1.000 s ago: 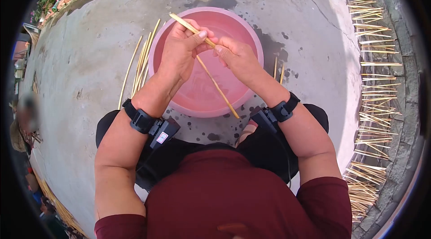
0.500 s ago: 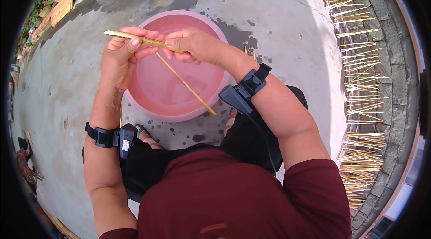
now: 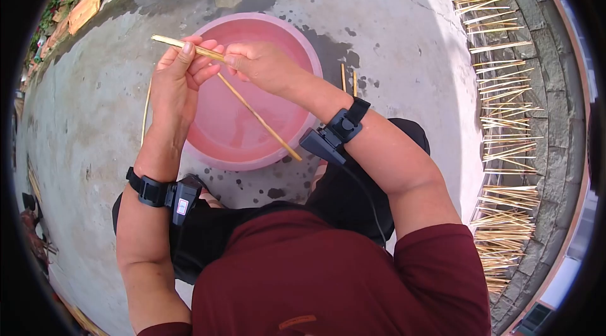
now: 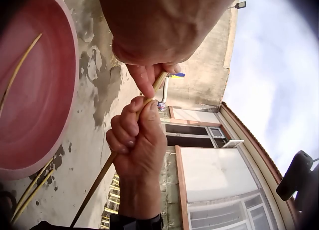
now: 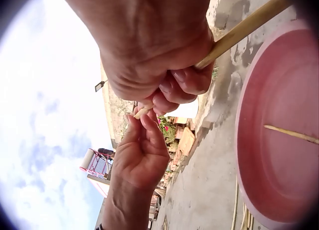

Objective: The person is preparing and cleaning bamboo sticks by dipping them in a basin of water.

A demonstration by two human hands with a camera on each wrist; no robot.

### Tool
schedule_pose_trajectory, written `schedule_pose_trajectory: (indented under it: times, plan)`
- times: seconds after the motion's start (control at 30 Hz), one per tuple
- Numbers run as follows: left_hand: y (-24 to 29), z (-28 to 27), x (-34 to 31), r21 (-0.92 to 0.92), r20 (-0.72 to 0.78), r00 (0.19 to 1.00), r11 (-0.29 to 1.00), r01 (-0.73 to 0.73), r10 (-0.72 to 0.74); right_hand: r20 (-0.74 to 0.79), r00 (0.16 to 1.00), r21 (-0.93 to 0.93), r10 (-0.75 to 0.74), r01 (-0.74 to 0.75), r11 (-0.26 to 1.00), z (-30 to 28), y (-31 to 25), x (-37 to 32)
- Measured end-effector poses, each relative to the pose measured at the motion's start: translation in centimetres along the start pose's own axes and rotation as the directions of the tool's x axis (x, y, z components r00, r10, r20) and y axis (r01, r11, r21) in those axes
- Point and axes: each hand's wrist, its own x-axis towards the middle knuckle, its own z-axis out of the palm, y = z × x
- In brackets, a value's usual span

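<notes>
A pale stalk [image 3: 205,52] is held between both hands above a pink basin [image 3: 252,162]. The left hand [image 3: 177,86] pinches it near its cut end, thumb on top; the right hand [image 3: 265,71] grips it further along, fingers curled. In the left wrist view the stalk [image 4: 97,182] runs out below the right hand [image 4: 137,135]. The right wrist view shows the stalk [image 5: 244,30] coming out of the right fist [image 5: 169,65], with the left hand [image 5: 139,155] at the other end. A second stalk [image 3: 262,120] slants over the basin; its upper end is hidden behind the left fingers.
Many split stalks [image 3: 505,222] lie in a long row along the stone edging at the right. Two stalks [image 3: 355,83] lie right of the basin and one [image 3: 147,112] left of it. Wooden boards [image 3: 85,11] and flowers are at the upper left.
Over the last second the hands and basin have shifted left in the head view and the held stalk lies flatter. Lately the right hand has moved slightly left along with the stalk.
</notes>
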Motion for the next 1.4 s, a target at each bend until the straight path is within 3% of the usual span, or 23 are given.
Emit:
schedule_pose_trajectory:
  times: [0.17, 0.27, 0.37, 0.47, 0.57, 0.67, 0.77, 0.87, 0.97, 1.07, 1.17, 1.27, 1.4]
  plan:
    - [0.2, 0.7, -0.3, -0.025, -0.098, 0.995, 0.999, 0.025, -0.027, -0.156, 0.954, -0.209, -0.254, 0.219, 0.953, 0.9, 0.2, -0.1]
    - [0.3, 0.6, -0.5, -0.045, -0.081, 0.995, 0.997, 0.055, -0.058, -0.178, 0.961, -0.25, -0.214, 0.166, 0.954, 1.1, 0.0, -0.4]
    - [-0.6, 0.6, -0.5, 0.139, -0.183, 0.98, 0.985, 0.107, -0.08, -0.165, 0.978, -0.322, -0.127, 0.068, 0.944, 0.8, 0.4, -0.6]
    - [-1.2, 1.4, -0.9, 0.513, -0.142, 0.986, 0.845, 0.152, -0.091, -0.161, 0.978, -0.328, -0.131, 0.072, 0.942, 0.9, 0.2, -0.8]
    - [-1.1, 2.3, -1.1, 0.582, -0.214, 0.968, 0.78, 0.232, -0.129, -0.178, 0.971, -0.253, -0.157, 0.109, 0.961, 1.4, 0.3, -1.0]
    - [-0.8, 1.8, -0.8, 0.537, -0.142, 0.979, 0.819, 0.202, -0.148, -0.192, 0.966, -0.185, -0.171, 0.135, 0.973, 1.5, 0.5, -0.9]
    - [0.1, 1.8, -0.9, 0.479, -0.085, 0.972, 0.846, 0.232, -0.219, -0.14, 0.983, -0.037, -0.121, 0.117, 0.992, 0.9, 1.1, -0.7]
    - [0.6, 1.6, -1.3, 0.53, -0.015, 0.976, 0.826, 0.192, -0.218, -0.019, 1.0, -0.031, -0.005, 0.005, 0.999, -0.4, -0.1, -1.2]
    - [0.7, 0.7, -1.1, 0.532, 0.134, 0.973, 0.842, 0.087, -0.186, 0.058, 0.998, 0.096, -0.03, 0.025, 0.995, -0.6, -0.2, -1.2]
    - [1.2, -0.1, -0.7, 0.56, 0.274, 0.954, 0.827, -0.053, -0.124, 0.215, 0.976, 0.264, 0.025, -0.082, 0.961, -1.3, -1.3, -1.4]
    - [2.0, 1.8, -1.3, 0.343, 0.39, 0.921, 0.929, -0.139, -0.006, 0.405, 0.912, 0.465, 0.064, -0.266, 0.845, -1.7, -1.8, -1.6]
    - [1.6, 0.4, -1.1, 0.124, 0.526, 0.849, 0.992, -0.023, -0.046, 0.585, 0.811, 0.562, -0.018, -0.388, 0.731, -2.0, -1.4, -1.3]
    - [2.1, -0.6, -0.7, 0.015, 0.594, 0.804, 0.998, -0.058, 0.038, 0.635, 0.772, 0.567, -0.027, -0.442, 0.695, -1.8, -1.1, -1.3]
